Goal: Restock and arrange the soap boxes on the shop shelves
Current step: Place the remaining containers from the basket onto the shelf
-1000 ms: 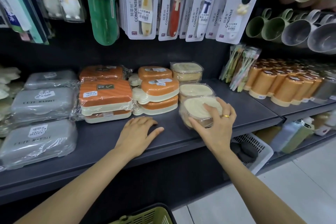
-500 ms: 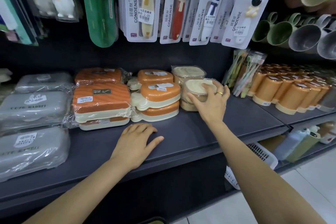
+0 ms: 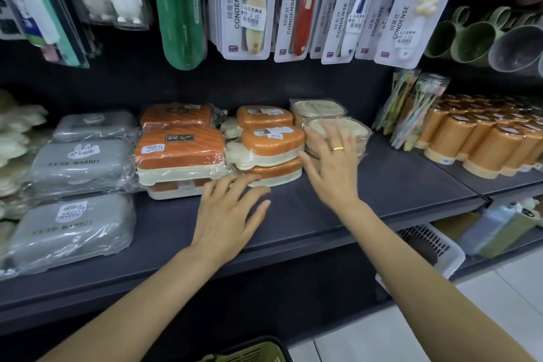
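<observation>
A cream round soap box [image 3: 357,134] in clear wrap sits on another at the back of the dark shelf [image 3: 396,185], in front of a square cream box [image 3: 317,109]. My right hand [image 3: 332,164] is spread open with straight fingers just in front of it, holding nothing. My left hand [image 3: 226,211] rests flat on the shelf, fingertips near a stack of orange oval soap boxes [image 3: 271,141]. Left of those stand orange rectangular soap boxes [image 3: 179,150] and grey soap boxes [image 3: 79,164].
Carded toothbrushes [image 3: 249,0] hang above the shelf. Orange cups [image 3: 482,138] fill the right shelf, mugs [image 3: 476,41] hang above them. A white basket [image 3: 440,253] sits on the lower shelf and a green basket [image 3: 255,353] is below at the frame's bottom edge.
My right hand carried the cream round box from the shelf front to the back, set it on the stack and let go. My left hand slid slightly forward.
</observation>
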